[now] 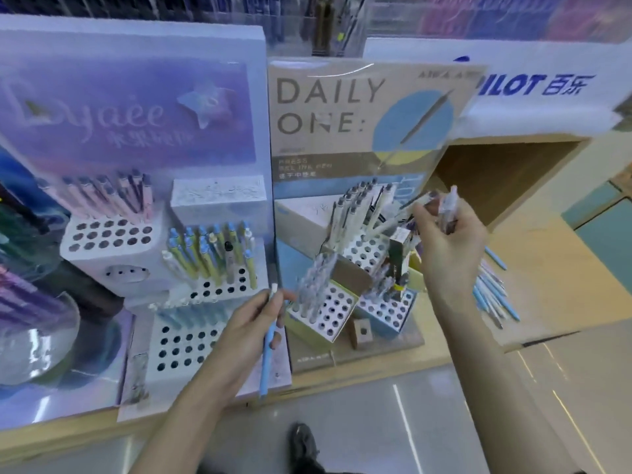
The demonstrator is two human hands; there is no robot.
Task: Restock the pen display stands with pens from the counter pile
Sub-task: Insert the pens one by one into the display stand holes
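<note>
Pile (492, 292) lies on the counter (581, 282) right of the right hand (448, 241), which grips a clear pen (450, 205) above the stand (366, 249); left hand (248, 331) pinches a blue pen (267, 352).

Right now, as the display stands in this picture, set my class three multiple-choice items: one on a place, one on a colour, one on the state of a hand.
1. Where does the loose pen pile lie?
A. On the counter, right of the DAILY ONE stand
B. On the floor
C. In a drawer

2. What colour is the pen in the left hand?
A. Red
B. Light blue
C. Black

3. What is the right hand doing?
A. Lying flat on the counter
B. Gripping several pens
C. Hanging with nothing in it

Answers:
1 A: the pile lies on the wooden top beside the stand.
2 B: its barrel is pale blue.
3 B: its fingers curl round a bunch held above the stand.
</note>
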